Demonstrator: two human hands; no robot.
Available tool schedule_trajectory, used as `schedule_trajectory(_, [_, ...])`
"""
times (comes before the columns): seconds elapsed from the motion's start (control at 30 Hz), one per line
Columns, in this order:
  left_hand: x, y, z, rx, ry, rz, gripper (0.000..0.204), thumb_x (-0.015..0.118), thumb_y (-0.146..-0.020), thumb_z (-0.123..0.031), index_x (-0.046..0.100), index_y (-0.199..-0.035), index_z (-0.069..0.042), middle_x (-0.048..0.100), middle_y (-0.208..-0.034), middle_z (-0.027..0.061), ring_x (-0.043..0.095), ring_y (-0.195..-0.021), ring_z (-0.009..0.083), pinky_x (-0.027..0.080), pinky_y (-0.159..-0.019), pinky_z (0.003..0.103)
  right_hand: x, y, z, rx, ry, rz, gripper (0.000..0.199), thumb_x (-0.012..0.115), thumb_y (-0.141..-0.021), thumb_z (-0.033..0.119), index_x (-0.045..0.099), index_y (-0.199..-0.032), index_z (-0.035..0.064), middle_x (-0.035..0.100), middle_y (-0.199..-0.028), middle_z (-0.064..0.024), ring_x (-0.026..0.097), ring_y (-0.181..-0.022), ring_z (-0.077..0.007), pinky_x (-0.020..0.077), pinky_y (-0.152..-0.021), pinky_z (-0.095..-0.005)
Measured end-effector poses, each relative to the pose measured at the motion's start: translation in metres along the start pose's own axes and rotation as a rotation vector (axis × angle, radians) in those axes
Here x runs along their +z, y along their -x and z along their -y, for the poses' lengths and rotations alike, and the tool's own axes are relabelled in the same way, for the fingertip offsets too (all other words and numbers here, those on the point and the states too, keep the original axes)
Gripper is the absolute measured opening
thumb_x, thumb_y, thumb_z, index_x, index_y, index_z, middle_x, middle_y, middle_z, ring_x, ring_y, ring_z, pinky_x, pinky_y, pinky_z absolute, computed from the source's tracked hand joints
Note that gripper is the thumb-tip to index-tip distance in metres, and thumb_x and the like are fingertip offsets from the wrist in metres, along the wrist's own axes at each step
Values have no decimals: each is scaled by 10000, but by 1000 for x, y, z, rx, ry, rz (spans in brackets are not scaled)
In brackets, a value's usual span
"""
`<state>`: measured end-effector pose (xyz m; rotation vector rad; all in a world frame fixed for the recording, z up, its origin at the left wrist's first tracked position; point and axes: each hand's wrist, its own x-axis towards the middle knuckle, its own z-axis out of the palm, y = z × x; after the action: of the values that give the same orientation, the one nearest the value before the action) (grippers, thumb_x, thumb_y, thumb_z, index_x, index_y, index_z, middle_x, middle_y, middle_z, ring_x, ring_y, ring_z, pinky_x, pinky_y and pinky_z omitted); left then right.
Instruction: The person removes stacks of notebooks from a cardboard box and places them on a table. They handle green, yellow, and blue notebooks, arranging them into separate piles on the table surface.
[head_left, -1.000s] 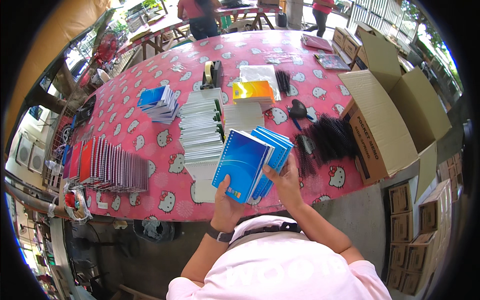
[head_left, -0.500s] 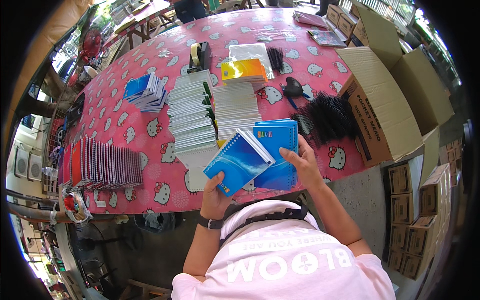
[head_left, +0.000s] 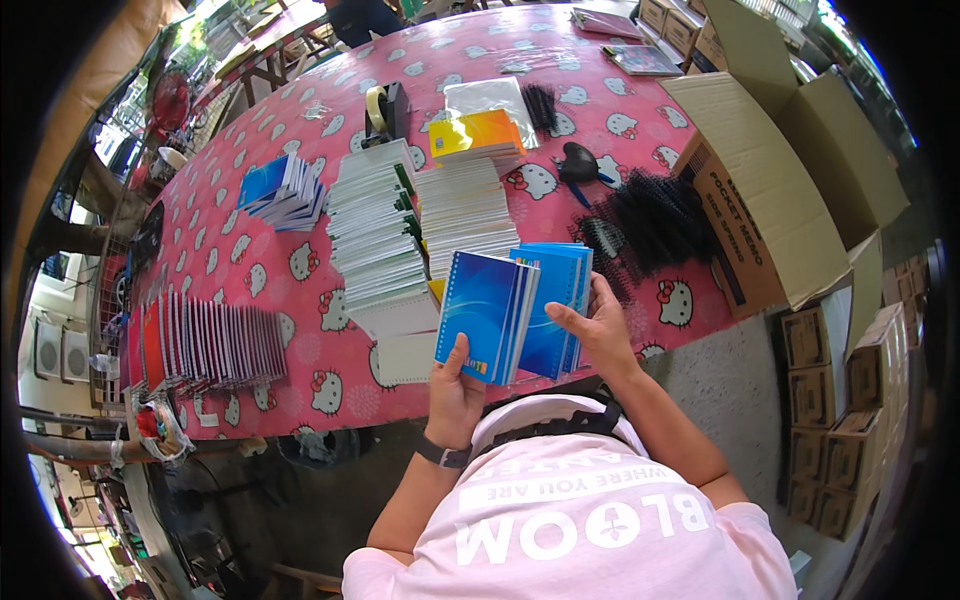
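Observation:
My left hand (head_left: 456, 402) grips a few blue notebooks (head_left: 478, 310) by their lower end, thumb on the front cover. Punched holes run down their left edge, and they stand nearly upright. My right hand (head_left: 604, 338) is closed round a second set of blue notebooks (head_left: 548, 325), thumb across the cover and fingers behind. The left set overlaps the right set. Both are held over the table's near edge. Just beyond are tall stacks of white-edged notebooks (head_left: 375, 240), with orange-yellow notebooks (head_left: 470, 135) on top of the right stack.
Red spiral-bound notebooks (head_left: 215, 345) stand in a row at left, with more blue notebooks (head_left: 283, 192) behind. At right lie black spiral coils (head_left: 655, 225), blue-handled pliers (head_left: 583, 170) and an open cardboard box (head_left: 735, 240). A tape dispenser (head_left: 387, 112) stands farther back on the pink table (head_left: 260, 400).
The left set of notebooks has turned from a slant to nearly upright and shifted right with my left hand. The right set has tilted slightly and moved a little left.

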<state>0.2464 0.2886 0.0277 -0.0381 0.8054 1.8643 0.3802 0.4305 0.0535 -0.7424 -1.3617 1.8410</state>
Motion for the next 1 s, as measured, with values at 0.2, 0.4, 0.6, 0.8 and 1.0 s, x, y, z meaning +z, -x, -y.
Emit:
schedule_trajectory(0.2, [17,9,8,-7,-135,40,380,595,-865,-200,457,-1169,-19,573,-1103,92,594,-960,177,520,-799,317,1,3,2,16,64,-9,616,753,-738,222,409,-1174,-45,585,-974,-104,578,-879,-134,483,-764,-259])
schedule_trajectory(0.4, [11,13,3,-60,-229,59,383,570,-879,-204,440,-1184,-12,572,-1108,109,587,-984,196,502,-832,326,-7,4,2,27,26,-49,611,740,-750,249,418,-1171,-55,590,-983,-114,578,-886,-133,480,-776,-264])
schedule_trajectory(0.6, [5,9,10,-70,-87,97,377,546,-893,-205,436,-1184,6,564,-1139,126,571,-1033,213,461,-905,355,-12,7,5,8,11,-42,596,705,-784,254,406,-1191,-64,582,-1029,-123,564,-936,-137,460,-825,-270])
schedule_trajectory(0.8, [3,6,7,-153,-13,139,384,539,-896,-220,434,-1188,8,562,-1152,124,565,-1047,220,463,-904,359,-18,6,-1,77,-84,-36,553,673,-813,236,406,-1195,-61,574,-1057,-122,557,-952,-133,445,-850,-269])
schedule_trajectory(1.0, [8,3,10,-95,-106,100,382,563,-884,-217,451,-1173,5,567,-1138,115,572,-1022,209,465,-896,354,-15,7,2,49,-16,-67,602,701,-788,268,400,-1197,-55,569,-1062,-122,551,-960,-137,442,-854,-273])
